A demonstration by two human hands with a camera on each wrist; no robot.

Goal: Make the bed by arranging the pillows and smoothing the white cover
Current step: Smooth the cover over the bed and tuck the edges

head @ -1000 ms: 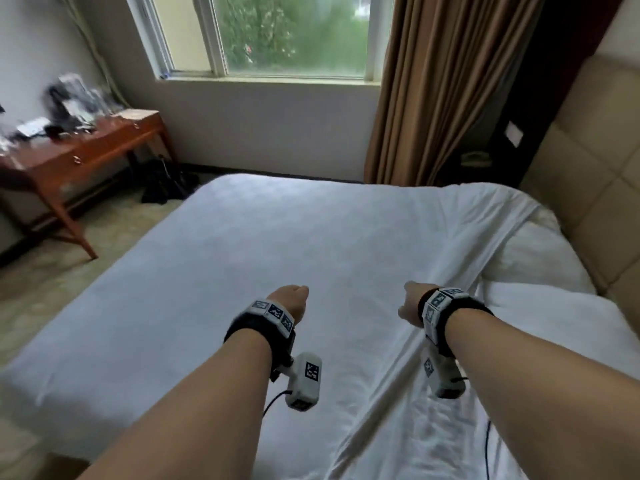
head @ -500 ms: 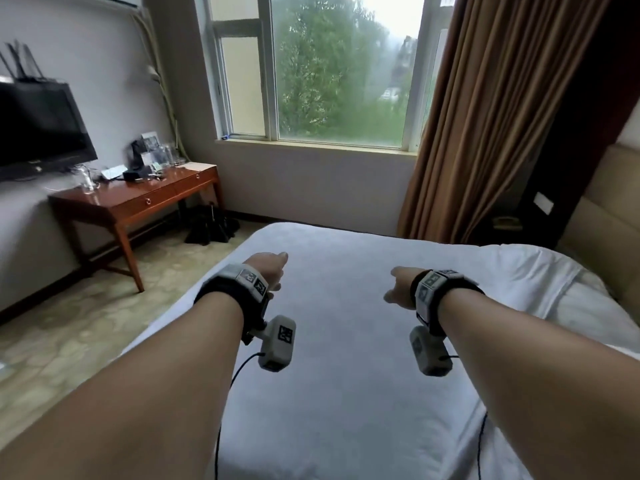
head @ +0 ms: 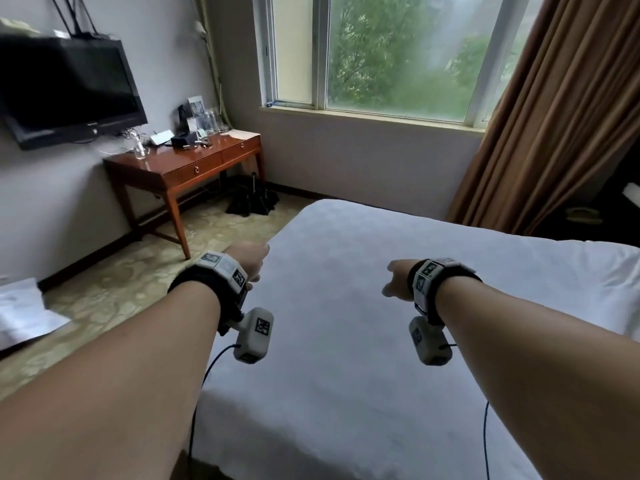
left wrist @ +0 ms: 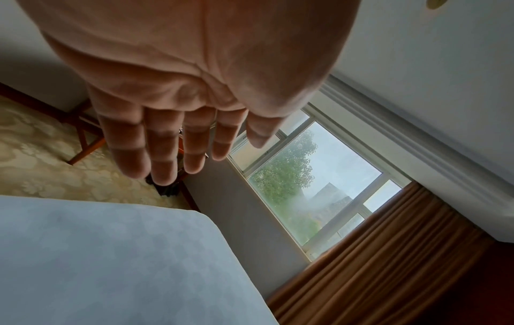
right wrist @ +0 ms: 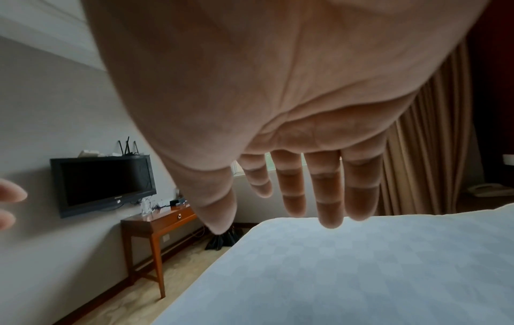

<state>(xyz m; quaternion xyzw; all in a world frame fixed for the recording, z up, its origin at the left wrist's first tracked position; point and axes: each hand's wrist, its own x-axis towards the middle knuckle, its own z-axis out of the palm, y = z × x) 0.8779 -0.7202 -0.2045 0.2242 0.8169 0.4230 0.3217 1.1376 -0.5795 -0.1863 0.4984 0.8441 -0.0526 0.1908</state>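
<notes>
Both hands, left hand [head: 246, 259] and right hand [head: 398, 280], now higher above white cover [head: 346, 341], fingers loosely spread, empty.

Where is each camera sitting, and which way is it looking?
Head: up high, looking down over the white cover towards the window; both forearms show.
Left wrist: under the left hand, facing cover corner and window; straight fingers show.
Right wrist: under the right hand, facing TV and desk.
All share the cover.
</notes>
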